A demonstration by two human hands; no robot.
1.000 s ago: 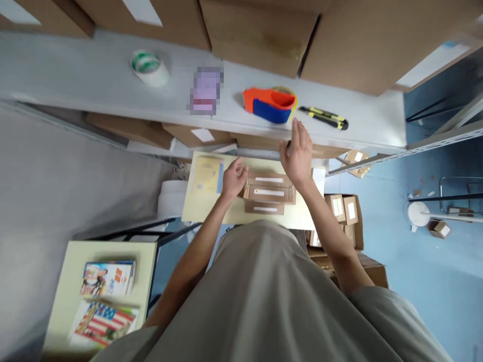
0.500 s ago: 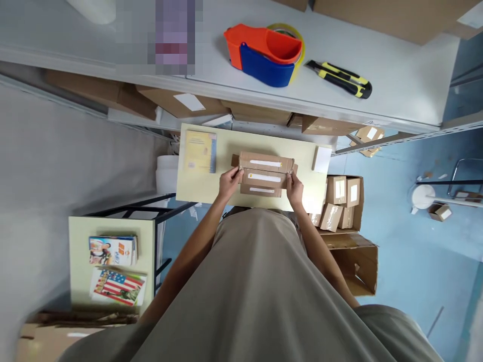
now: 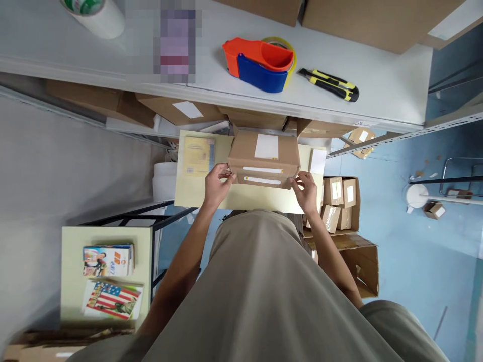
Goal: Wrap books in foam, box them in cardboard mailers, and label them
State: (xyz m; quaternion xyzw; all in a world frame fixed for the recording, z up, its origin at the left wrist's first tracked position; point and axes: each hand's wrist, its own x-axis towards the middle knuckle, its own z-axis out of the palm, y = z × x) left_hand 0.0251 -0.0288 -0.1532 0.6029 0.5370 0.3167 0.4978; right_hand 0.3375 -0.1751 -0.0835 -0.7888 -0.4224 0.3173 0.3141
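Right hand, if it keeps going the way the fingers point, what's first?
The right hand points leftward at the stack of brown cardboard boxes; its fingers already look on that stack's end, so it meets the boxes first.

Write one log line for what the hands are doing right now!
left hand: grips left end of cardboard boxes | right hand: grips right end | boxes: stacked, lifted above small table | shelf: tape dispenser, utility knife

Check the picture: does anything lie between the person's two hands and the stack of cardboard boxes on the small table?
Nothing visible does. The left hand and the right hand already grip opposite ends of the stack of cardboard boxes.
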